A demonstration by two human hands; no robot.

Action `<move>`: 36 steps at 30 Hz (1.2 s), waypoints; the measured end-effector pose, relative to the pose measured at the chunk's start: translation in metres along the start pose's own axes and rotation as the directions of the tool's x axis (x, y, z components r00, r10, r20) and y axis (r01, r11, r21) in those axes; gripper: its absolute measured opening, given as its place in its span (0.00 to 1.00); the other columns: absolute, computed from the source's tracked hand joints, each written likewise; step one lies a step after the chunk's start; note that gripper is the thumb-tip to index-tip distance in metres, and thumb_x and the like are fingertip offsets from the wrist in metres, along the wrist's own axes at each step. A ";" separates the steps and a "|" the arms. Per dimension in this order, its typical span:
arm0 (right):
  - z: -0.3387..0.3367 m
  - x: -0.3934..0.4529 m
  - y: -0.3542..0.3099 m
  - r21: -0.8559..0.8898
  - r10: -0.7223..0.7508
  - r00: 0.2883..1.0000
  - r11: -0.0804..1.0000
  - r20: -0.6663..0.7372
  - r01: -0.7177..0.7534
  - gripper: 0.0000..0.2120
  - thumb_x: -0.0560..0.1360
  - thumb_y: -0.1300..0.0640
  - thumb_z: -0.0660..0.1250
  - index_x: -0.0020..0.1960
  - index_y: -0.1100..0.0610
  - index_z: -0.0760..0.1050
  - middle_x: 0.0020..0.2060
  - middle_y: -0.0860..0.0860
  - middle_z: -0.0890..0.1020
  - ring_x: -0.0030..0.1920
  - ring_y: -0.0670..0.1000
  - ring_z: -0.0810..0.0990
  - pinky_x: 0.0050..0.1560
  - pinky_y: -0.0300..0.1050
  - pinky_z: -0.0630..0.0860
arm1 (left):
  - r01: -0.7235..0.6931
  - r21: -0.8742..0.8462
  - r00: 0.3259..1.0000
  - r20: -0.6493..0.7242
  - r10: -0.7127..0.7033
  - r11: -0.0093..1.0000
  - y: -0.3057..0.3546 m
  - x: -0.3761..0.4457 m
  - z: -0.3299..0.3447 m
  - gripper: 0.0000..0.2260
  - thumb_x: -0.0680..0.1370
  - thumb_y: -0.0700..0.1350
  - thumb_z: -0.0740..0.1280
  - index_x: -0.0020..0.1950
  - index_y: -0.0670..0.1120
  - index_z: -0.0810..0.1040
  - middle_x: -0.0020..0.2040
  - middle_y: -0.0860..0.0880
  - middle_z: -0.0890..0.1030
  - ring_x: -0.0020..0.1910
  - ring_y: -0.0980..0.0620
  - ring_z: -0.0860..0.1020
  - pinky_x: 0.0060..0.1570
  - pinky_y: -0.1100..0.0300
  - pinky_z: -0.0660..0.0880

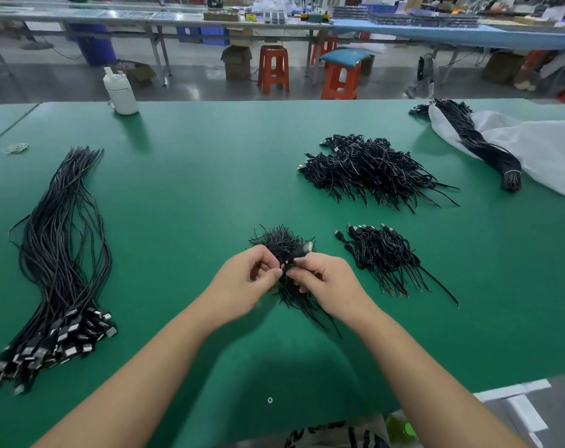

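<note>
Over the middle of the green table (190, 195), both hands meet on a folded black USB cable (302, 248). My left hand (247, 282) pinches a thin black tie at the cable's waist with thumb and forefinger. My right hand (326, 282) grips the folded cable from the right, its silver plug sticking out above the fingers. Behind the hands lies a small heap of short black twist ties (276, 239). The cable's loose ends trail toward me under my right wrist.
A long loose bundle of USB cables (61, 253) lies at the left. Two piles of tied cables (371, 169) (384, 257) lie at the right. A banded bundle (478, 147) rests on a white bag (546, 150). A white bottle (121, 92) stands at the far edge. Rubber bands (16, 147) lie far left.
</note>
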State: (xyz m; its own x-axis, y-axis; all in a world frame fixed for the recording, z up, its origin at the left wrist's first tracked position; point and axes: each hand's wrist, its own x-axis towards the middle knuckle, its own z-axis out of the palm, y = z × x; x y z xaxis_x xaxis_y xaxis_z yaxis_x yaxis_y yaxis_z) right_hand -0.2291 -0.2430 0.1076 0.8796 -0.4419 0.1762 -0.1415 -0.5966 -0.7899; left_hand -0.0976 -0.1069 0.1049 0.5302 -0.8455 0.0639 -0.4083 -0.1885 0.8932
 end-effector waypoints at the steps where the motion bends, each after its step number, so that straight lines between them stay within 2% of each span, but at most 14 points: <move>1: 0.000 0.000 0.001 -0.076 -0.051 0.999 0.996 -0.001 0.050 0.09 0.78 0.57 0.69 0.40 0.58 0.80 0.33 0.49 0.77 0.35 0.46 0.74 0.41 0.43 0.71 | -0.004 0.020 1.000 -0.002 0.004 1.000 -0.001 0.000 0.001 0.05 0.78 0.40 0.69 0.44 0.48 0.77 0.35 0.51 0.78 0.35 0.55 0.74 0.38 0.65 0.71; 4: -0.001 0.000 0.003 -0.165 -0.108 0.994 0.981 -0.002 0.106 0.15 0.79 0.55 0.67 0.37 0.62 0.74 0.32 0.53 0.74 0.36 0.50 0.71 0.41 0.46 0.69 | 0.018 -0.068 1.000 -0.005 -0.018 0.998 -0.001 0.002 0.005 0.03 0.79 0.39 0.68 0.45 0.45 0.77 0.35 0.50 0.79 0.31 0.58 0.73 0.34 0.68 0.69; 7: -0.002 0.002 0.008 -0.182 -0.075 0.997 0.981 -0.003 0.074 0.13 0.80 0.54 0.66 0.41 0.61 0.77 0.35 0.52 0.76 0.39 0.50 0.73 0.43 0.46 0.69 | 0.030 -0.113 1.000 0.002 -0.030 0.993 -0.004 0.005 0.010 0.03 0.79 0.41 0.69 0.46 0.45 0.77 0.33 0.51 0.79 0.27 0.60 0.70 0.30 0.69 0.66; 9: -0.003 0.004 0.013 -0.210 -0.037 0.999 0.977 -0.017 0.032 0.12 0.80 0.51 0.66 0.43 0.58 0.79 0.37 0.51 0.79 0.40 0.49 0.75 0.44 0.45 0.70 | 0.051 -0.110 0.999 -0.007 -0.052 0.993 -0.012 0.009 0.013 0.03 0.79 0.44 0.68 0.46 0.47 0.78 0.34 0.52 0.78 0.28 0.61 0.71 0.31 0.69 0.67; 11: -0.008 0.008 0.019 -0.292 0.050 0.998 0.955 -0.038 -0.059 0.13 0.80 0.47 0.64 0.43 0.54 0.79 0.35 0.49 0.80 0.36 0.49 0.76 0.40 0.45 0.72 | 0.084 0.036 0.993 -0.089 -0.080 0.996 -0.028 0.015 0.011 0.03 0.80 0.48 0.68 0.46 0.52 0.78 0.40 0.55 0.79 0.35 0.59 0.74 0.39 0.66 0.71; 12: -0.013 0.011 0.024 -0.358 0.103 0.994 0.927 -0.045 -0.112 0.14 0.80 0.45 0.63 0.43 0.53 0.79 0.32 0.48 0.80 0.32 0.48 0.76 0.37 0.44 0.73 | 0.113 0.207 0.984 -0.156 -0.081 0.972 -0.041 0.018 0.007 0.02 0.80 0.49 0.67 0.48 0.52 0.77 0.44 0.55 0.80 0.42 0.57 0.77 0.47 0.62 0.73; 14: -0.027 0.019 0.037 -0.464 0.216 0.975 0.860 -0.046 -0.212 0.16 0.80 0.44 0.62 0.43 0.54 0.79 0.31 0.49 0.81 0.27 0.47 0.73 0.32 0.41 0.73 | 0.234 0.531 0.950 -0.301 -0.077 0.815 -0.069 0.018 -0.003 0.07 0.80 0.49 0.65 0.56 0.49 0.77 0.54 0.50 0.79 0.56 0.49 0.76 0.58 0.51 0.70; 15: -0.035 0.022 0.044 -0.503 0.272 0.961 0.825 -0.048 -0.258 0.17 0.81 0.44 0.61 0.43 0.54 0.79 0.30 0.49 0.81 0.26 0.47 0.71 0.30 0.41 0.73 | 0.294 0.607 0.930 -0.361 -0.074 0.738 -0.083 0.015 -0.010 0.10 0.80 0.48 0.65 0.59 0.47 0.77 0.57 0.47 0.78 0.59 0.46 0.74 0.60 0.49 0.67; 18: -0.061 0.032 0.063 -0.622 0.372 0.919 0.692 -0.128 -0.367 0.16 0.81 0.46 0.62 0.40 0.54 0.78 0.28 0.48 0.79 0.25 0.46 0.72 0.25 0.37 0.67 | 0.359 0.693 0.901 -0.431 -0.040 0.624 -0.124 0.002 -0.027 0.13 0.77 0.44 0.68 0.59 0.41 0.78 0.59 0.41 0.76 0.60 0.40 0.73 0.59 0.45 0.66; 23: -0.094 0.050 0.090 -0.683 0.444 0.849 0.528 -0.285 -0.505 0.18 0.80 0.46 0.64 0.40 0.59 0.77 0.30 0.53 0.79 0.32 0.54 0.78 0.30 0.41 0.70 | 0.412 0.666 0.872 -0.486 -0.058 0.622 -0.150 -0.010 -0.033 0.11 0.76 0.42 0.69 0.57 0.39 0.79 0.57 0.40 0.78 0.60 0.39 0.74 0.60 0.42 0.66; 27: -0.102 0.064 0.103 -0.721 0.444 0.832 0.448 -0.333 -0.528 0.22 0.79 0.45 0.66 0.34 0.58 0.67 0.28 0.52 0.73 0.28 0.52 0.71 0.27 0.40 0.63 | 0.407 0.670 0.870 -0.491 -0.040 0.621 -0.150 -0.010 -0.032 0.11 0.75 0.41 0.70 0.56 0.40 0.79 0.56 0.41 0.78 0.59 0.39 0.74 0.60 0.42 0.66; 31: -0.098 0.067 0.111 -0.775 0.489 0.824 0.388 -0.286 -0.499 0.21 0.79 0.43 0.66 0.36 0.58 0.68 0.31 0.53 0.75 0.30 0.53 0.73 0.28 0.42 0.65 | 0.411 0.672 0.870 -0.492 -0.043 0.616 -0.150 -0.010 -0.032 0.11 0.76 0.43 0.68 0.57 0.41 0.79 0.56 0.42 0.79 0.59 0.41 0.74 0.61 0.43 0.66; 34: -0.088 0.064 0.111 -0.830 0.365 0.880 0.351 -0.304 -0.433 0.18 0.80 0.43 0.63 0.42 0.57 0.71 0.40 0.53 0.75 0.32 0.53 0.74 0.30 0.42 0.66 | 0.413 0.668 0.867 -0.496 -0.043 0.620 -0.148 -0.010 -0.032 0.12 0.76 0.43 0.68 0.57 0.41 0.79 0.56 0.43 0.79 0.59 0.42 0.74 0.61 0.44 0.66; 36: -0.076 0.061 0.108 -0.820 0.244 0.920 0.422 -0.307 -0.386 0.15 0.82 0.45 0.60 0.45 0.55 0.73 0.42 0.52 0.75 0.32 0.51 0.73 0.29 0.41 0.65 | 0.415 0.666 0.864 -0.501 -0.040 0.620 -0.148 -0.010 -0.032 0.12 0.76 0.44 0.68 0.57 0.41 0.79 0.57 0.43 0.78 0.59 0.42 0.74 0.61 0.45 0.66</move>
State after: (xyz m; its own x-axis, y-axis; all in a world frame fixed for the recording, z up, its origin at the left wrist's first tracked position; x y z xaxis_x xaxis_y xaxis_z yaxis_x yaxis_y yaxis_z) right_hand -0.2253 -0.3857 0.0778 0.6351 -0.7577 0.1500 -0.7717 -0.6309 0.0804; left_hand -0.0187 -0.0544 -0.0139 0.8470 -0.4730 0.2425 -0.5282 -0.8003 0.2838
